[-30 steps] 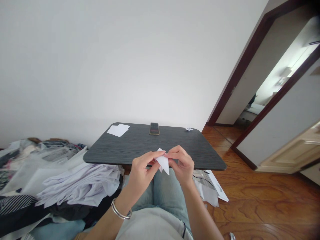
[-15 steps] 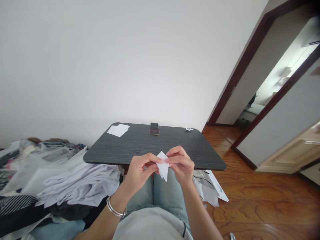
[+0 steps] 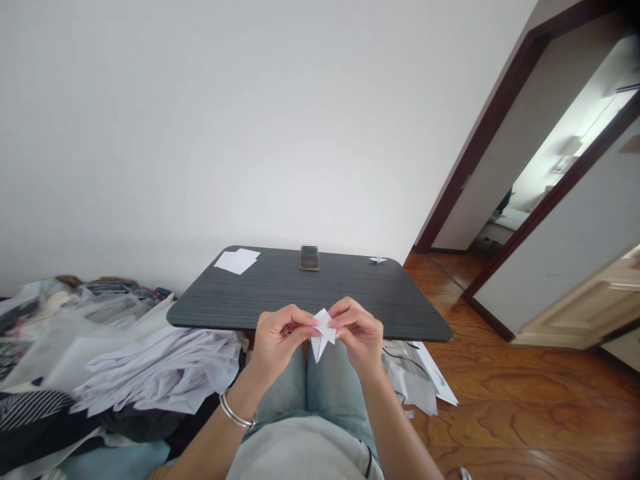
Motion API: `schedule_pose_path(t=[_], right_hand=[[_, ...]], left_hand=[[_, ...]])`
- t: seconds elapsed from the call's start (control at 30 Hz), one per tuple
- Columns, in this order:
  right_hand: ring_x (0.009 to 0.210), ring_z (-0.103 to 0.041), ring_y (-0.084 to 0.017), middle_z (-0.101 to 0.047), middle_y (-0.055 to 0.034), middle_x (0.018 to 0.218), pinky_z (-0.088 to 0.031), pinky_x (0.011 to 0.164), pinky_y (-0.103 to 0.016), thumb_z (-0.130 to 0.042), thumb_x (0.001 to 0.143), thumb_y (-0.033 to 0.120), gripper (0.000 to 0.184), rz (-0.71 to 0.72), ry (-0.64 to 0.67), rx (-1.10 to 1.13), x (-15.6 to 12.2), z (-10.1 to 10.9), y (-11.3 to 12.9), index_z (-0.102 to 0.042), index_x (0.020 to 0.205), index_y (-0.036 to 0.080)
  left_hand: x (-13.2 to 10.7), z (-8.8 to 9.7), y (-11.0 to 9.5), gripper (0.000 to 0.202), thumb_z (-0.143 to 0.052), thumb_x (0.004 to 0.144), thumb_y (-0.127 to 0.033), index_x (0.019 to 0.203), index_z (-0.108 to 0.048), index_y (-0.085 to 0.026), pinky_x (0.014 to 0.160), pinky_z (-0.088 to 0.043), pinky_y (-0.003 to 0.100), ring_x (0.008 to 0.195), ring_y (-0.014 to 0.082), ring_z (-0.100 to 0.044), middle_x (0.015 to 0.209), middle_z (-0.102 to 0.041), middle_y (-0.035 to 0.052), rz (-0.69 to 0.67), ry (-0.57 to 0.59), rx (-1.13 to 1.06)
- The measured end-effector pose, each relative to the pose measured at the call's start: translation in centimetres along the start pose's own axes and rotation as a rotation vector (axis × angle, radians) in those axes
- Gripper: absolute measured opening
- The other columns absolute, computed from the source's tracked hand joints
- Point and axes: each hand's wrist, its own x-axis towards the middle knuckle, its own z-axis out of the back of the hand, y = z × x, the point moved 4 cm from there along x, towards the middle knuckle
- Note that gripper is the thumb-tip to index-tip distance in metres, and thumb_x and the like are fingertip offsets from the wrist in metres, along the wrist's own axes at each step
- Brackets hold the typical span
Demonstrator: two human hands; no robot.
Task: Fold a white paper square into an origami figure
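A small folded piece of white paper (image 3: 321, 333) with pointed ends hangs between both hands, just in front of the near edge of the dark table (image 3: 280, 293). My left hand (image 3: 277, 340), with a silver bangle on the wrist, pinches its left side. My right hand (image 3: 357, 333) pinches its right side with thumb and forefinger. Both hands hover above my lap in light jeans.
On the table lie white paper sheets (image 3: 237, 261) at the far left, a phone (image 3: 309, 257) in the middle and a tiny folded paper figure (image 3: 378, 259) at the far right. Piled clothes (image 3: 115, 353) fill the left. Papers (image 3: 423, 380) lie on the wooden floor; a doorway (image 3: 540, 173) opens right.
The hands have drawn closer together and the paper has been turned and folded narrower; its long point now hangs lower between the fingers.
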Motion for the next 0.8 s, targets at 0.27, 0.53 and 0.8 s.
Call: schedule_pose_path(t=[0.27, 0.53, 0.8], right_hand=[[0.064, -0.054, -0.015, -0.060, -0.0021, 0.071, -0.041, 0.055, -0.026, -0.070, 0.075, 0.022, 0.008, -0.173, -0.175, 0.053, -0.9, -0.2, -0.8, -0.067, 0.068, 0.021], [0.060, -0.050, -0.012, -0.056, 0.0000, 0.066, -0.040, 0.053, -0.023, -0.075, 0.067, 0.027, 0.016, -0.382, -0.163, 0.194, -0.6, -0.4, -1.7, -0.063, 0.062, 0.018], [0.057, -0.050, -0.011, -0.057, 0.0025, 0.062, -0.043, 0.053, -0.022, -0.076, 0.065, 0.026, 0.014, -0.509, -0.186, 0.266, -0.9, -0.5, -2.8, -0.065, 0.062, 0.018]], left_hand=[[0.2, -0.1, 0.5, 0.007, -0.068, 0.072, -0.019, 0.069, -0.070, -0.015, 0.049, -0.049, 0.017, 0.053, 0.0131, -0.064, 0.061, -0.071, 0.0032, 0.105, -0.009, 0.008], [0.4, -0.5, 1.5, 0.016, -0.078, 0.061, -0.026, 0.060, -0.067, -0.013, 0.054, -0.051, 0.024, 0.054, 0.0137, -0.061, 0.061, -0.068, 0.0032, 0.382, 0.030, -0.197], [0.6, -0.9, 2.6, 0.022, -0.075, 0.063, -0.032, 0.061, -0.067, -0.012, 0.053, -0.047, 0.021, 0.052, 0.0108, -0.056, 0.055, -0.064, 0.0006, 0.522, 0.036, -0.264]])
